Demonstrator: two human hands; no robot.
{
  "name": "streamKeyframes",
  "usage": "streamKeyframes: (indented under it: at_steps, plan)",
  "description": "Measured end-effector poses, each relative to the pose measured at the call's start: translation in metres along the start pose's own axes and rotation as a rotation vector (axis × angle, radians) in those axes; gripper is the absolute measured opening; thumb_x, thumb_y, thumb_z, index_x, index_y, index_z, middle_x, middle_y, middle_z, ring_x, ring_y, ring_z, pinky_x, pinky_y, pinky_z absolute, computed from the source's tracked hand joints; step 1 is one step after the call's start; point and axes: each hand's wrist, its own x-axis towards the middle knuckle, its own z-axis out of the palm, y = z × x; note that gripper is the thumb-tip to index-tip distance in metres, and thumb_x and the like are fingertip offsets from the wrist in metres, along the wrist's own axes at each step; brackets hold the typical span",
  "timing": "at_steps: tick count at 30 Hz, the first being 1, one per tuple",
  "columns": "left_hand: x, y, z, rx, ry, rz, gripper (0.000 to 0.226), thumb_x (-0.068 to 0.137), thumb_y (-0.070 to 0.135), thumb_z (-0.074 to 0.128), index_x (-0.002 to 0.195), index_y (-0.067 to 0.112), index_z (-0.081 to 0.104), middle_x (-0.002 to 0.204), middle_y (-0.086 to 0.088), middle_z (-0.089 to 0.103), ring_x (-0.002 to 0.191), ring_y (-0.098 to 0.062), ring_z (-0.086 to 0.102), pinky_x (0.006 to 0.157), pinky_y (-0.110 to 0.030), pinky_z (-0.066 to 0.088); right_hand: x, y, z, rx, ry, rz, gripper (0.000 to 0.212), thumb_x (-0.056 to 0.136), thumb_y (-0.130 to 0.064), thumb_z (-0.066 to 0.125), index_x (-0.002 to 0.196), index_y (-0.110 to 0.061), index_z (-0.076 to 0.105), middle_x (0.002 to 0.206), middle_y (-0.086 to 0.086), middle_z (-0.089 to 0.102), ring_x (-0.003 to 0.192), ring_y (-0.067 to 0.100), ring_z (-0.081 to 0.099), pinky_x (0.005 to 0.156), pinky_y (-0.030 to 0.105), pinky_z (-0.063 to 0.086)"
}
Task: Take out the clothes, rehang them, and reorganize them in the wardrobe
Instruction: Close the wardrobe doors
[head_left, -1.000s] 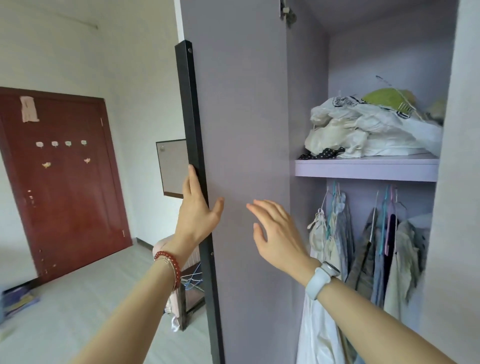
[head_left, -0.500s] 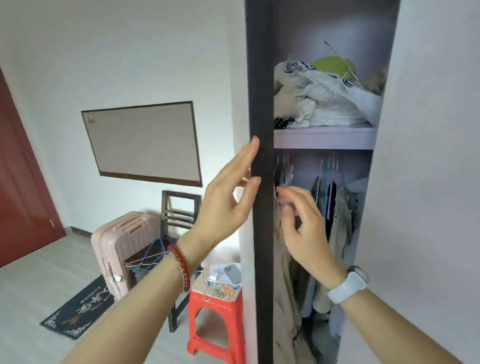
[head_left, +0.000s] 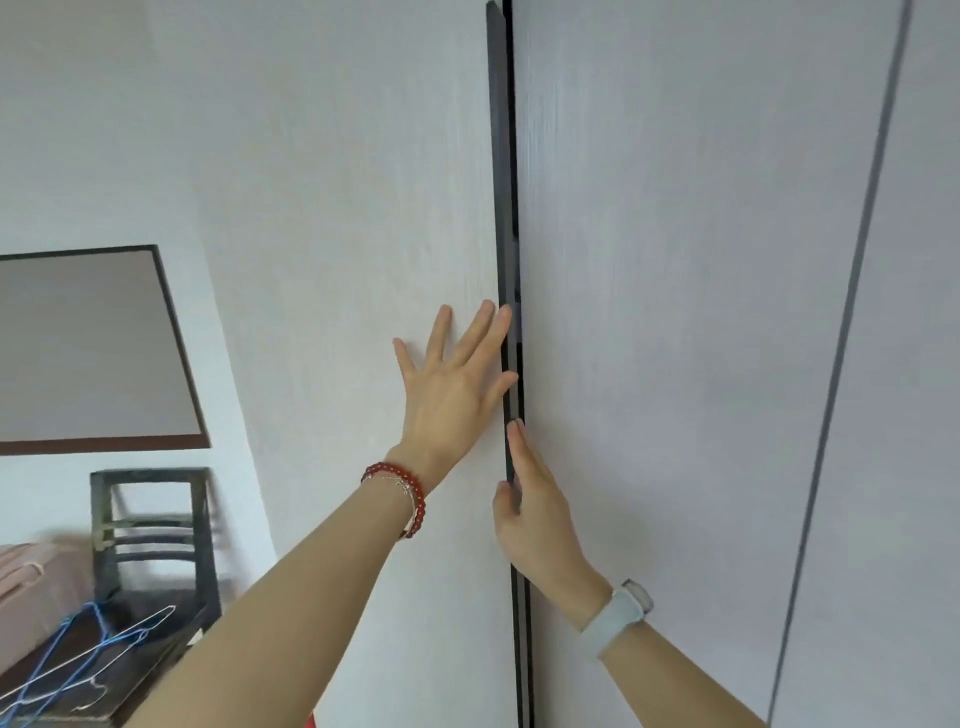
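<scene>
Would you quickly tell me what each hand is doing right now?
Left hand: open, fingers spread flat on the wardrobe door.
Right hand: open, straight fingers at the door's dark edge.

We see bright, even daylight, soft shadows, slight motion blur lower left, wide-angle bending at the edges.

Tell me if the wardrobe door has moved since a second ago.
Yes. The wardrobe door has swung shut toward the next door; the clothes inside are hidden now.

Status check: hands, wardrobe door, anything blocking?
Left hand flat on wardrobe door, fingers spread. Right hand open along the door's dark edge. Door nearly shut, clothes not in view. Nothing blocking.
</scene>
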Motion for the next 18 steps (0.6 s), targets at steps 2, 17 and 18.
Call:
streamKeyframes:
  at_steps: [2,17,18]
  plan:
    - [0.012,0.001,0.015,0.058,-0.016,0.002,0.064,0.092,0.04,0.048,0.146,0.03,0.016,0.153,0.01,0.022,0.141,-0.032,0.013,0.099,-0.071,0.014,0.016,0.013,-0.003,0.032,-0.026,0.068,0.065,0.092,-0.008,0.039,0.146,-0.023,0.007,0.149,-0.015,0.013,0.137,0.004,0.018,0.104,0.007,0.014]
    - [0.063,-0.018,0.072,0.218,-0.045,0.005,0.071,0.089,0.043,0.053,0.146,0.03,0.013,0.154,0.007,0.02,0.14,-0.036,0.014,0.095,-0.067,0.024,0.092,0.065,-0.008,0.12,0.055,0.05,0.063,0.084,0.013,0.037,0.14,-0.013,0.031,0.123,-0.002,0.038,0.102,0.003,0.041,0.086,0.0,0.032]
    - [0.062,-0.018,0.071,0.209,-0.042,0.008,0.07,0.088,0.042,0.054,0.146,0.03,0.015,0.153,0.007,0.021,0.139,-0.037,0.015,0.094,-0.067,0.025,0.092,0.065,-0.009,0.136,0.056,0.057,0.062,0.083,0.014,0.036,0.139,-0.013,0.033,0.123,-0.004,0.038,0.104,-0.001,0.041,0.087,0.0,0.031]
